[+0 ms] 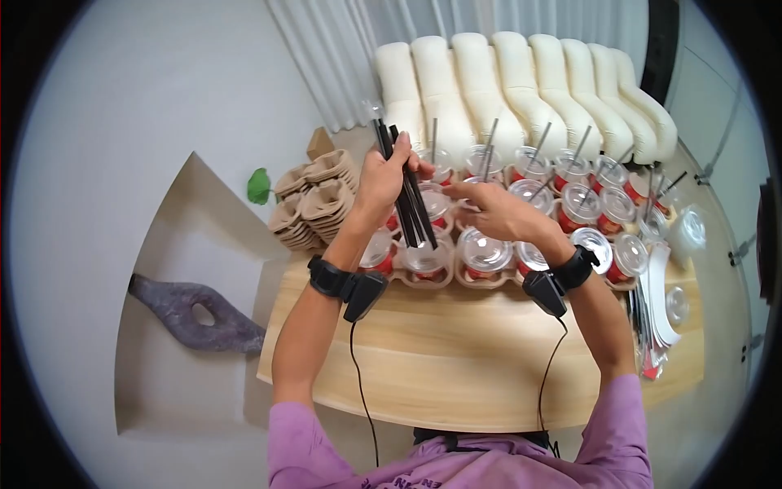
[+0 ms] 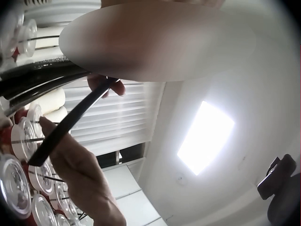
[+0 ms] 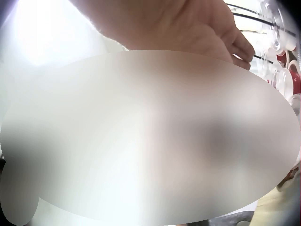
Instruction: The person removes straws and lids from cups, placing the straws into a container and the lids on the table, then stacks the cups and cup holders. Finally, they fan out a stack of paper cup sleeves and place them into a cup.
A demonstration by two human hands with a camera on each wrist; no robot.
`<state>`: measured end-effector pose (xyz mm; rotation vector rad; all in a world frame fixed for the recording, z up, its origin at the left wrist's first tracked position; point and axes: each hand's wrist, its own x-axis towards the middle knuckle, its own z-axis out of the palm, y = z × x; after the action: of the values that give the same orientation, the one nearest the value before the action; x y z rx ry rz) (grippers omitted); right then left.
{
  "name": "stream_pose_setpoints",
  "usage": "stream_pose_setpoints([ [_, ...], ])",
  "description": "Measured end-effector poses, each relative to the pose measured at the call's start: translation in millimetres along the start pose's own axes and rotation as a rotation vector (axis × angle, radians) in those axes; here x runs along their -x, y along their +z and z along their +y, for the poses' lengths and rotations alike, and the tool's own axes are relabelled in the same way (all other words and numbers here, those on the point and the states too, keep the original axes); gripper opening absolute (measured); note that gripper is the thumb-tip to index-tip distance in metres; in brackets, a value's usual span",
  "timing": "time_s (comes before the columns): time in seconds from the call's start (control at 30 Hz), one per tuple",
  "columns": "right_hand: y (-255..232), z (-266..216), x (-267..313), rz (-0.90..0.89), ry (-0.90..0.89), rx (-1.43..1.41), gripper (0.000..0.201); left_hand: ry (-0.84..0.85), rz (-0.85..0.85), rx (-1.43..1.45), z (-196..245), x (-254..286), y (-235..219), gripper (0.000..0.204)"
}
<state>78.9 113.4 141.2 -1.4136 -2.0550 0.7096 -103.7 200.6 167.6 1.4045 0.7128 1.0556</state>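
My left hand [image 1: 383, 181] grips a bundle of black straws [image 1: 414, 208] above the left end of the cup rows, one straw standing apart from the others. In the left wrist view a single black straw [image 2: 70, 123] slants down from the fingers. To the right of the bundle, my right hand [image 1: 497, 210] hovers over the lidded cups, fingers extended and holding nothing. Red and white cups with clear lids [image 1: 486, 249] sit in cardboard carriers; many at the back have straws in their lids, while the front-row lids show none. A large blurred patch hides much of the right wrist view.
Stacked cardboard carriers [image 1: 319, 200] stand at the table's left end. Spare lids [image 1: 677, 306], wrapped straws and white sleeves [image 1: 658, 297] lie at the right. The wooden table [image 1: 456, 350] extends toward me; a cream sofa [image 1: 497, 90] stands behind the cups.
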Motion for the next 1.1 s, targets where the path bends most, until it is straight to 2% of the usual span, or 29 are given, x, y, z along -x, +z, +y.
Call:
stream_pose_setpoints([
  [0.03, -3.3, 3.9, 8.6, 0.053, -0.090, -0.136, 0.056, -0.005, -0.026, 0.012, -2.2, 3.6, 10.4, 0.047],
  [0.07, -3.9, 6.2, 11.9, 0.025, -0.069, -0.232, 0.063, 0.012, -0.023, 0.020, -3.2, 7.9, 21.6, 0.048],
  [0.13, -14.1, -4.8, 26.1, 0.051, -0.085, -0.150, 0.056, 0.033, -0.054, 0.090, -10.9, 11.1, 46.2, 0.051],
  [0.17, -11.5, 1.0, 31.8, 0.148, -0.124, -0.121, 0.048, 0.002, -0.063, 0.123, -14.9, 13.2, 58.9, 0.051],
  [0.23, -25.4, -10.4, 50.3, 0.082, 0.086, -0.051, 0.050, 0.008, -0.089, 0.171, -21.5, 18.8, 84.5, 0.053],
  [0.37, -47.8, -7.5, 90.9, 0.118, 0.202, 0.046, 0.053, 0.076, -0.102, 0.153, -21.4, 27.8, 143.7, 0.056],
  [0.43, -61.2, 1.5, 113.2, 0.141, 0.155, 0.080, 0.057, 0.155, -0.239, 0.048, -23.0, 30.0, 169.3, 0.057],
  [0.5, -62.1, 33.6, 133.3, 0.330, -0.092, -0.011, 0.050, 0.114, -0.372, -0.045, -25.8, 28.4, 194.3, 0.059],
  [0.53, -72.1, 29.0, 146.6, 0.342, -0.006, -0.039, 0.047, 0.165, -0.401, -0.092, -17.0, 33.8, 211.1, 0.060],
  [0.57, -81.5, 24.2, 159.7, 0.353, 0.081, -0.069, 0.045, 0.148, -0.492, -0.220, -11.3, 32.2, 220.2, 0.050],
  [0.63, -95.2, 32.6, 179.8, 0.391, 0.211, -0.052, 0.044, 0.253, -0.508, -0.263, -15.4, 29.6, 248.6, 0.050],
  [0.7, -103.1, 51.4, 196.6, 0.528, 0.143, -0.080, 0.032, 0.239, -0.653, -0.176, -10.1, 30.5, 267.4, 0.051],
  [0.77, -124.8, 75.0, 211.0, 0.595, 0.213, 0.031, 0.029, 0.394, -0.587, -0.111, -22.3, 32.2, 283.4, 0.056],
  [0.8, -135.2, 94.1, 217.2, 0.686, 0.236, -0.044, 0.030, 0.517, -0.502, -0.331, -25.2, 36.9, 282.1, 0.059],
  [0.83, -147.9, 110.1, 223.9, 0.780, 0.259, -0.120, 0.030, 0.517, -0.503, -0.326, -22.2, 44.5, 278.5, 0.059],
  [0.87, -164.6, 114.5, 231.3, 0.777, 0.378, 0.023, 0.029, 0.483, -0.539, -0.313, -21.0, 52.5, 272.6, 0.056],
  [0.93, -185.0, 132.7, 243.8, 0.870, 0.447, 0.016, 0.029, 0.376, -0.646, -0.251, -23.0, 66.6, 256.9, 0.051],
  [0.97, -193.3, 151.1, 248.9, 0.899, 0.478, 0.011, 0.031, 0.375, -0.646, -0.252, -23.7, 73.8, 247.8, 0.051],
  [1.0, -198.5, 166.3, 252.5, 0.898, 0.478, 0.011, 0.031, 0.294, -0.702, -0.272, -24.3, 81.3, 238.3, 0.047],
  [1.03, -201.7, 181.0, 255.6, 0.925, 0.557, 0.035, 0.032, 0.212, -0.759, -0.293, -26.6, 88.6, 228.7, 0.044],
  [1.07, -202.3, 188.7, 256.3, 0.951, 0.636, 0.060, 0.033, 0.211, -0.758, -0.293, -30.7, 96.3, 218.3, 0.044],
  [1.1, -200.9, 196.6, 257.8, 0.951, 0.636, 0.060, 0.033, 0.241, -0.746, -0.344, -35.1, 103.8, 207.8, 0.037],
])
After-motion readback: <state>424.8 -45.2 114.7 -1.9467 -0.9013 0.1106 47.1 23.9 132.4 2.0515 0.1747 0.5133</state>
